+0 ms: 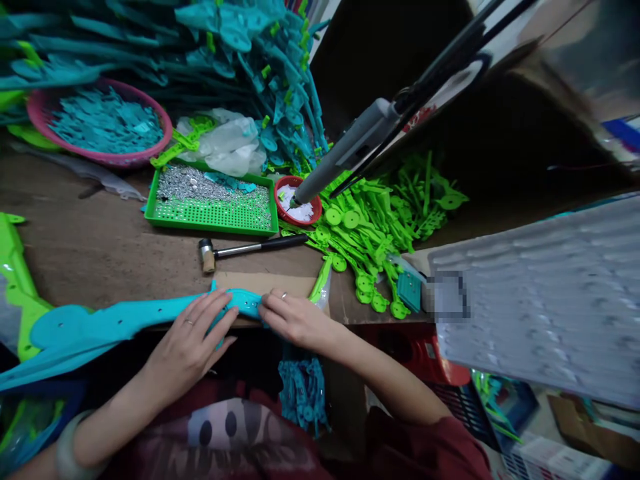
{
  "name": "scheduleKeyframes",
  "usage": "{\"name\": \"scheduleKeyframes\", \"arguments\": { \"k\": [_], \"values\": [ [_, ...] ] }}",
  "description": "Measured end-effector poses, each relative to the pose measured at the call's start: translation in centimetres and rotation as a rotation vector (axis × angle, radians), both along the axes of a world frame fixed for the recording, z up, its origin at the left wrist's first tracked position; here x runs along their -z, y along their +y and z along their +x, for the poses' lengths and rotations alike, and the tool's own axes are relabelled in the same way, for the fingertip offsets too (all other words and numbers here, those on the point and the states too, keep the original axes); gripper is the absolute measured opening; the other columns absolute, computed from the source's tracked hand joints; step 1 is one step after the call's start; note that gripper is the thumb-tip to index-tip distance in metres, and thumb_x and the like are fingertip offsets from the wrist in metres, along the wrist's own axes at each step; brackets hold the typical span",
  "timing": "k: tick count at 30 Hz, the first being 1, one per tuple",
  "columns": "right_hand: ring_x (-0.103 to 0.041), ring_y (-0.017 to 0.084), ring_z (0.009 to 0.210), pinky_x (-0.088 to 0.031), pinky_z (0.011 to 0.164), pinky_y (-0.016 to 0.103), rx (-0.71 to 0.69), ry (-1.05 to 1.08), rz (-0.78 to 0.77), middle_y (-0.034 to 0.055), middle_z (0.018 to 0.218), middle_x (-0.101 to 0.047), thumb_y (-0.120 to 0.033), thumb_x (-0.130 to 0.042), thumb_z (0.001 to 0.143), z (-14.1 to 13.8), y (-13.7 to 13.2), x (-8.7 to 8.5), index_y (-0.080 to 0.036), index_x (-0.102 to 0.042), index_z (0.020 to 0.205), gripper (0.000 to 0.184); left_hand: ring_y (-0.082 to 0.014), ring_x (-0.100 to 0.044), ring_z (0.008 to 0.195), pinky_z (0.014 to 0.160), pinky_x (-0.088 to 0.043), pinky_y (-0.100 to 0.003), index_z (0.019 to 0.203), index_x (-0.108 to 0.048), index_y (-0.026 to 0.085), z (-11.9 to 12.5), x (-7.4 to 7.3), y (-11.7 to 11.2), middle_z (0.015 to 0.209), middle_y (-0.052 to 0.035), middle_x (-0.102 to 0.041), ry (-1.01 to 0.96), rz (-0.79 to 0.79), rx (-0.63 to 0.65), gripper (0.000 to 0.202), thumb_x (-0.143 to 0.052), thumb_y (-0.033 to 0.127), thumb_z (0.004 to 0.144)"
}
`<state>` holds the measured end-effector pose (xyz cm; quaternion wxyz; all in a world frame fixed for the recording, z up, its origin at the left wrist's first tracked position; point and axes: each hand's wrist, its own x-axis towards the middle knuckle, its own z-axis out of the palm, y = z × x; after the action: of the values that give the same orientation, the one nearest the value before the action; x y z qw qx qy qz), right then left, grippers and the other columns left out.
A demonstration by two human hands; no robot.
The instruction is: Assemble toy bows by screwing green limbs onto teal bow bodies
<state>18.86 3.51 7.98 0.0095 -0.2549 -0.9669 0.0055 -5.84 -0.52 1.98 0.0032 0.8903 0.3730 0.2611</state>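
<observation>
A long teal plastic part (115, 325) lies across the table's near edge, running left from the middle. My left hand (193, 340) rests on it with fingers stretched out and pressing it down. My right hand (293, 319) pinches the part's right end, fingers curled together on it. A small hammer (240, 251) lies on the table just beyond my hands. A hanging grey power screwdriver (350, 150) points its tip down into a small red dish (299, 200).
A green tray of silver screws (213, 200) sits behind the hammer. A pink basket of teal pieces (100, 123) stands at back left, with teal parts piled behind. Lime green parts (380, 227) are heaped at right. A grey perforated panel (545, 300) fills the right side.
</observation>
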Motion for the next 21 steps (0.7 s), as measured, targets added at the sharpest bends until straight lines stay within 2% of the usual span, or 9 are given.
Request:
{"name": "scheduleKeyframes", "arguments": {
  "k": [2, 3, 5, 6, 9, 12, 17, 19, 21],
  "values": [
    [-0.058, 0.019, 0.089, -0.050, 0.070, 0.028, 0.094, 0.115, -0.056, 0.0118, 0.100, -0.064, -0.024, -0.044, 0.099, 0.5, -0.4, 0.0, -0.011, -0.054, 0.120, 0.026, -0.0377, -0.045, 0.135, 0.106, -0.041, -0.056, 0.134, -0.051, 0.011, -1.2, 0.0, 0.2, 0.142, -0.0216, -0.051, 0.054, -0.010, -0.002, 0.041, -0.051, 0.019, 0.093],
    [-0.058, 0.020, 0.095, -0.051, 0.074, 0.030, 0.157, 0.156, -0.077, 0.0139, 0.106, -0.064, -0.034, -0.049, 0.098, 0.7, -0.9, -0.1, -0.010, -0.050, 0.126, 0.037, -0.0381, -0.045, 0.134, 0.105, -0.041, -0.057, 0.134, -0.051, 0.011, -1.8, 0.0, 0.3, 0.143, -0.0210, -0.051, 0.083, 0.006, 0.003, 0.041, -0.048, 0.018, 0.094],
    [-0.058, 0.026, 0.103, -0.052, 0.081, 0.038, 0.274, 0.131, -0.068, 0.0182, 0.116, -0.062, -0.051, -0.057, 0.090, 1.0, -2.3, -0.7, -0.008, -0.047, 0.131, 0.060, -0.0379, -0.051, 0.129, 0.102, -0.044, -0.054, 0.132, -0.052, 0.010, -3.2, -0.5, 0.8, 0.142, -0.0203, -0.053, 0.144, 0.099, 0.050, 0.039, -0.043, 0.013, 0.094],
    [-0.057, 0.029, 0.104, -0.051, 0.083, 0.041, 0.312, 0.073, -0.027, 0.0193, 0.119, -0.062, -0.053, -0.061, 0.087, 1.1, -3.2, -1.1, -0.008, -0.049, 0.131, 0.064, -0.0373, -0.054, 0.126, 0.100, -0.046, -0.052, 0.130, -0.053, 0.009, -3.8, -1.0, 1.1, 0.140, -0.0208, -0.054, 0.171, 0.171, 0.085, 0.038, -0.042, 0.011, 0.094],
    [-0.058, 0.031, 0.105, -0.046, 0.086, 0.043, 0.391, -0.041, 0.209, 0.0168, 0.119, -0.066, -0.036, -0.062, 0.090, 1.1, -5.6, -2.9, -0.009, -0.055, 0.126, 0.046, -0.0368, -0.060, 0.118, 0.094, -0.049, -0.049, 0.127, -0.055, 0.005, -4.9, -3.3, 2.5, 0.133, -0.0241, -0.059, 0.250, 0.381, 0.168, 0.036, -0.041, 0.011, 0.094],
    [-0.057, 0.029, 0.108, -0.043, 0.090, 0.042, 0.462, 0.027, 0.389, 0.0155, 0.118, -0.067, -0.030, -0.059, 0.093, 1.0, -6.5, -5.1, -0.008, -0.057, 0.125, 0.039, -0.0324, -0.068, 0.103, 0.088, -0.051, -0.044, 0.123, -0.057, 0.004, -5.0, -6.3, 4.2, 0.122, -0.0224, -0.067, 0.273, 0.468, 0.173, 0.035, -0.039, 0.012, 0.094],
    [-0.061, 0.025, 0.095, -0.044, 0.079, 0.037, 0.510, 0.053, 0.439, 0.0131, 0.106, -0.071, -0.037, -0.052, 0.096, 1.4, -5.0, -7.7, -0.010, -0.060, 0.120, 0.037, -0.0280, -0.071, 0.083, 0.074, -0.052, -0.039, 0.119, -0.060, 0.011, -4.3, -9.9, 6.0, 0.105, -0.0156, -0.072, 0.218, 0.493, 0.188, 0.033, -0.038, 0.019, 0.096],
    [-0.062, 0.023, 0.090, -0.044, 0.078, 0.035, 0.462, 0.115, 0.464, 0.0110, 0.100, -0.073, -0.037, -0.051, 0.097, 1.4, -4.9, -8.6, -0.011, -0.062, 0.113, 0.033, -0.0273, -0.071, 0.079, 0.069, -0.052, -0.038, 0.118, -0.060, 0.014, -4.3, -11.2, 5.6, 0.100, -0.0135, -0.073, 0.189, 0.499, 0.167, 0.031, -0.039, 0.027, 0.099],
    [-0.063, 0.022, 0.090, -0.046, 0.080, 0.034, 0.394, 0.215, 0.485, 0.0100, 0.099, -0.073, -0.034, -0.053, 0.096, 0.9, -5.8, -9.3, -0.012, -0.062, 0.111, 0.029, -0.0249, -0.071, 0.079, 0.068, -0.052, -0.035, 0.116, -0.059, 0.014, -4.7, -12.8, 4.2, 0.099, -0.0115, -0.074, 0.183, 0.510, 0.142, 0.030, -0.040, 0.030, 0.100]
  ]
}}
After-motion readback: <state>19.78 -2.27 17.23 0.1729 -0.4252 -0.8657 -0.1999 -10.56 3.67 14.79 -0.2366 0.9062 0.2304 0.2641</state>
